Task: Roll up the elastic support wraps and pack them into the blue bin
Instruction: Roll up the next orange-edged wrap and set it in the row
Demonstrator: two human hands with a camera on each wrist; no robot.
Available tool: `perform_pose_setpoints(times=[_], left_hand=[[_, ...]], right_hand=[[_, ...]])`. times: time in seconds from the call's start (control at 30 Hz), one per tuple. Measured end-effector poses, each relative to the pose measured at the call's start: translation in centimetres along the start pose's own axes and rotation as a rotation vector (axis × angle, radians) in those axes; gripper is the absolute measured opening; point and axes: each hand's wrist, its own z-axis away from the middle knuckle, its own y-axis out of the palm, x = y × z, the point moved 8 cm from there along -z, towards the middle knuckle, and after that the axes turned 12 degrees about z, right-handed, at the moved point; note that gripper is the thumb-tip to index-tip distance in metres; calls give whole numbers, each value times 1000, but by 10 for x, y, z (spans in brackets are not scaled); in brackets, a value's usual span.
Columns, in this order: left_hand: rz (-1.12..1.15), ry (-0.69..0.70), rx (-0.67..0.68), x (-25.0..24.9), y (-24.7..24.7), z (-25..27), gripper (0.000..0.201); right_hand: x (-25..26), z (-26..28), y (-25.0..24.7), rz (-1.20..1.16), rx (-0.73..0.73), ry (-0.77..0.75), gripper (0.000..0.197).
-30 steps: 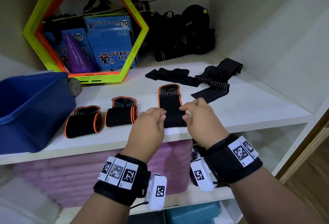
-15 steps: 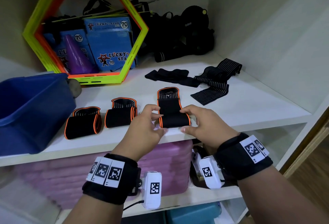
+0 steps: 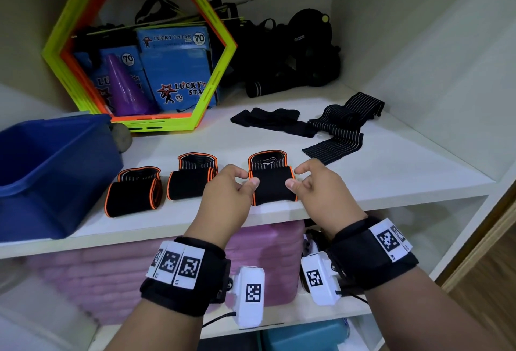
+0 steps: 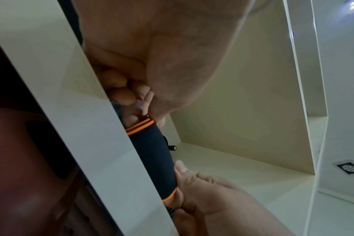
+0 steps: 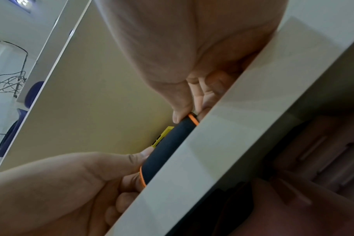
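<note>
White cupboard shelf (image 3: 363,183), stocked with sports gear.

Landmark: blue bin (image 3: 55,172), at the shelf's left end.

Item 1: orange-edged wrap (image 3: 272,187), third to the right of the bin, at the shelf's front edge, partly rolled; its unrolled tail lies behind the roll. Left hand (image 3: 227,197) pinches its left end between thumb and fingers; right hand (image 3: 321,191) pinches its right end likewise.

Items 2–3: two rolled wraps (image 3: 134,197) (image 3: 191,183), between bin and item 1.

Items 4–5: plain black wrap (image 3: 268,121) and striped wrap (image 3: 343,130), unrolled, farther right and behind.

Step judged: rolling item 1. Next calls for turning the roll onward over the tail, tight.
</note>
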Motion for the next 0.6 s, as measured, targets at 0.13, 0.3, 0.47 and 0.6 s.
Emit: perform_pose_setpoints(times=[0.13, 0.3, 0.47, 0.6], left_hand=[[-37, 11, -25, -3, -1, -1, 18], [-73, 18, -74, -3, -4, -2, 19], [-151, 102, -137, -13, -5, -1, 18], [-179, 237, -163, -23, -3, 1, 10]], right_hand=[[1, -1, -1, 28, 13, 6, 21], [5, -1, -2, 62, 14, 8, 20], [11, -2, -4, 90, 29, -5, 24], [25, -2, -10, 137, 54, -83, 37]])
